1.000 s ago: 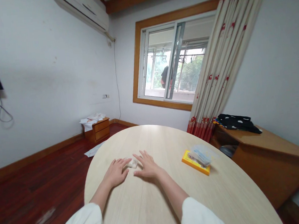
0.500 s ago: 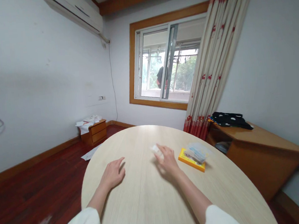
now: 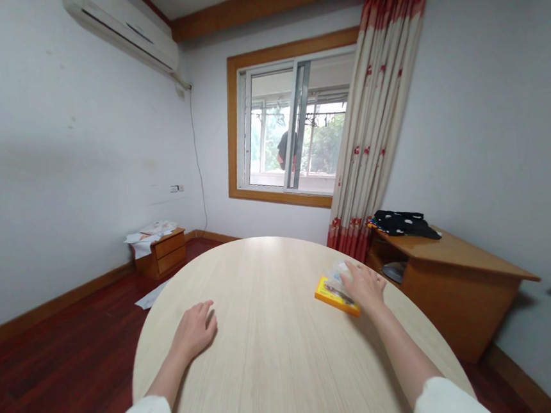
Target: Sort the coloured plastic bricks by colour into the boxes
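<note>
My left hand rests on the left part of the round wooden table, fingers loosely apart and holding nothing. My right hand is over the right end of a yellow box, its fingers curled down. Clear plastic packaging with something greyish in it lies on top of that box. A whitish patch shows beside the right fingertips; blur and the hand itself hide what is between them.
A wooden desk stands beyond the table on the right, with black spotted cloth on it. At the back left is a small drawer cabinet topped with papers. A person is visible through the window.
My right hand has moved right, from the middle of the table to the yellow box; a small white thing was in its fingers before. My left hand stays on the table. The view has shifted.
</note>
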Demonstrator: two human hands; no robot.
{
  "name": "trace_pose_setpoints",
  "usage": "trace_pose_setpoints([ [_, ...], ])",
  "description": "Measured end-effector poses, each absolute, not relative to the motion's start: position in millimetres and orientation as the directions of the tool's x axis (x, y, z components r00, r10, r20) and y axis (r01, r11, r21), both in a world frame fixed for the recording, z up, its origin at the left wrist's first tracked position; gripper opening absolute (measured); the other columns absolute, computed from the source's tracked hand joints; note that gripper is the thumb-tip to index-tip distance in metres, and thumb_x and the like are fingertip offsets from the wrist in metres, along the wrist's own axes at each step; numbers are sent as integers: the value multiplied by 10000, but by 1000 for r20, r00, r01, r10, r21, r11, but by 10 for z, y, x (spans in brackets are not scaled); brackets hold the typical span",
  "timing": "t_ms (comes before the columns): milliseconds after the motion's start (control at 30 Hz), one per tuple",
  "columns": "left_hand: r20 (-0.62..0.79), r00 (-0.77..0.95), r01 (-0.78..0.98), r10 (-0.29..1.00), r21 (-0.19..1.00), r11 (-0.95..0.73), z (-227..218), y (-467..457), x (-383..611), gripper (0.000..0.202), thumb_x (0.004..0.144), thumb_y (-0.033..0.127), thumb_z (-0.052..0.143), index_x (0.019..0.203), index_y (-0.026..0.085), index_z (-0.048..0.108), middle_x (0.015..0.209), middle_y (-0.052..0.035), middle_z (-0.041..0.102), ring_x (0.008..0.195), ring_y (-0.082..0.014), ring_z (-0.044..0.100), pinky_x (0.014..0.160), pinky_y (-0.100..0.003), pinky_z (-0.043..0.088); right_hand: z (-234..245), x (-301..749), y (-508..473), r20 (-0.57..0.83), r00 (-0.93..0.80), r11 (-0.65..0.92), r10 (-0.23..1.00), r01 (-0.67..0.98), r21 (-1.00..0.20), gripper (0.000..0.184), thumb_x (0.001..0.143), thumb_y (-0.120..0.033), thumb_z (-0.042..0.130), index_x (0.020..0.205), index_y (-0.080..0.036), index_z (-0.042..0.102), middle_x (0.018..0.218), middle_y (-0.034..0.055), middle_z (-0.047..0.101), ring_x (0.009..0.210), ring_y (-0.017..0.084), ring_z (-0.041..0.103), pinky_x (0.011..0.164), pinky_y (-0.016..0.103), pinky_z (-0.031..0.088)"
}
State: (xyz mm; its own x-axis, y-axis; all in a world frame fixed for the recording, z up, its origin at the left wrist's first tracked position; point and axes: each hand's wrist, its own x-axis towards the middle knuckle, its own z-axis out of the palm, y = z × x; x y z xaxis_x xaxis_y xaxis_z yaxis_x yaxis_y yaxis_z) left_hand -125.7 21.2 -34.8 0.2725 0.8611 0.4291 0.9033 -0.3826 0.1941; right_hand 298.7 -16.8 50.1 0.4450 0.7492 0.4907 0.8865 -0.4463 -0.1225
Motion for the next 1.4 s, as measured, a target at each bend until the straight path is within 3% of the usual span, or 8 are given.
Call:
trace_pose_setpoints([
  [133, 413, 247, 949, 877, 80, -305, -265, 167, -1223, 291, 879, 237, 335, 853, 116, 598, 883, -129, 632, 849, -236, 586, 784, -335, 416, 586, 2874, -194, 720, 312, -311, 620, 940, -140, 391, 856, -350, 431, 1182, -187, 573, 1251, 141, 507, 1116, 277, 435, 890, 407, 288],
  [200, 369, 241, 961, 898, 39, -274, -223, 148, -1216, 296, 880, 199, 322, 781, 131, 592, 841, -122, 636, 829, -231, 594, 754, -323, 411, 613, 2800, -220, 780, 215, -195, 588, 973, -121, 303, 866, -309, 404, 865, -152, 663, 972, 117, 627, 920, 226, 518, 808, 348, 308],
  [267, 289, 229, 968, 930, 36, -250, -192, 132, -1224, 289, 875, 158, 323, 773, 141, 593, 844, -116, 653, 824, -219, 610, 727, -302, 407, 596, 2697, -250, 797, 142, -104, 587, 990, -100, 360, 868, -272, 379, 606, -159, 600, 673, 69, 611, 689, 172, 510, 687, 296, 297],
  [433, 149, 209, 973, 966, 69, -221, -154, 75, -1209, 239, 871, 133, 355, 823, 147, 588, 867, -124, 676, 824, -203, 634, 676, -268, 392, 365, 2281, -350, 809, 47, 44, 586, 995, -90, 351, 844, -216, 396, 521, -183, 530, 458, 2, 500, 476, 125, 383, 541, 268, 196],
  [700, 226, 315, 928, 922, 131, -349, -11, -3, -703, 232, 812, 29, 371, 817, 155, 566, 793, -92, 643, 767, -178, 600, 667, -254, 372, 145, 1704, -518, 741, -44, 94, 670, 995, -26, 217, 841, -158, 436, 654, -182, 543, 678, 35, 598, 714, 167, 489, 688, 288, 258],
  [967, 300, 355, 898, 885, 152, -412, 2, -244, -476, 250, 812, 26, 327, 861, 157, 534, 818, -69, 598, 763, -171, 552, 685, -266, 377, -19, 1837, -715, 386, 78, -53, 919, 996, -77, 215, 857, -196, 416, 1010, -166, 563, 1094, 119, 586, 1036, 223, 480, 877, 332, 290],
  [1133, 282, 406, 888, 870, 102, -448, -187, -393, -323, 205, 827, 91, 375, 938, 151, 535, 966, -113, 566, 882, -201, 546, 749, -297, 404, -184, 2246, -724, 273, 132, -120, 953, 991, -61, 463, 866, -172, 362, 1325, -130, 409, 1445, 143, 342, 1321, 232, 275, 1049, 370, 163],
  [1400, 306, 455, 825, 836, 207, -525, -340, -400, -108, 356, 886, 295, 388, 1180, 111, 470, 1139, -161, 539, 1098, -247, 488, 943, -366, 365, -178, 2593, -531, 91, 257, -253, 962, 966, -50, 572, 903, -301, 327, 1424, -76, 252, 1511, 153, 196, 1379, 234, 164, 1087, 417, 117],
])
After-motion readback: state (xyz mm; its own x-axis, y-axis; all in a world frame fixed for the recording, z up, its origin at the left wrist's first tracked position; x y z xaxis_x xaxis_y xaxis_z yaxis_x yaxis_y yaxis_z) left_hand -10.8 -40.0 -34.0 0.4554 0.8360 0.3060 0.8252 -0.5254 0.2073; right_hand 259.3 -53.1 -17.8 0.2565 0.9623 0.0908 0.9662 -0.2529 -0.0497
